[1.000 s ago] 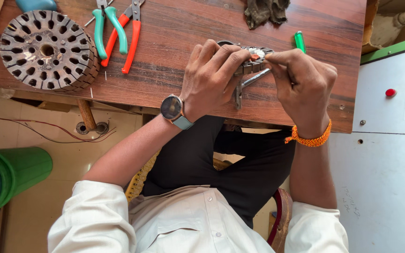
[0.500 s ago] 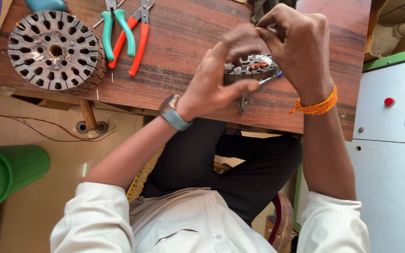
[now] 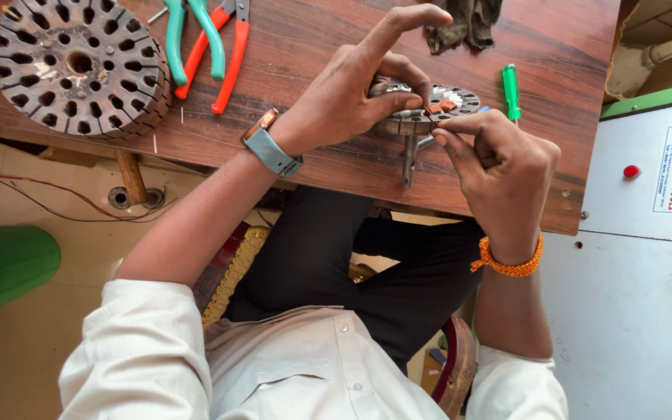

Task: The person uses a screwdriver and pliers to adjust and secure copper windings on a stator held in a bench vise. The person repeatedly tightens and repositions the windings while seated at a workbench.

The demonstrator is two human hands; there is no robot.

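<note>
Both hands have dropped lower over the wooden bench [image 3: 289,155] since half a second ago, right hand [image 3: 499,167] now below the small slotted rotor [image 3: 429,109] rather than covering it. Left hand [image 3: 359,93] clasps the rotor from its left, index finger raised; right fingertips pinch closed at its rim. Large slotted core [image 3: 75,66], pliers [image 3: 211,43], green screwdriver [image 3: 512,89] lie apart.

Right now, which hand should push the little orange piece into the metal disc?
The right hand, probably: its fingers pinch the orange piece at the rim. The left hand is busy gripping the metal disc.
</note>
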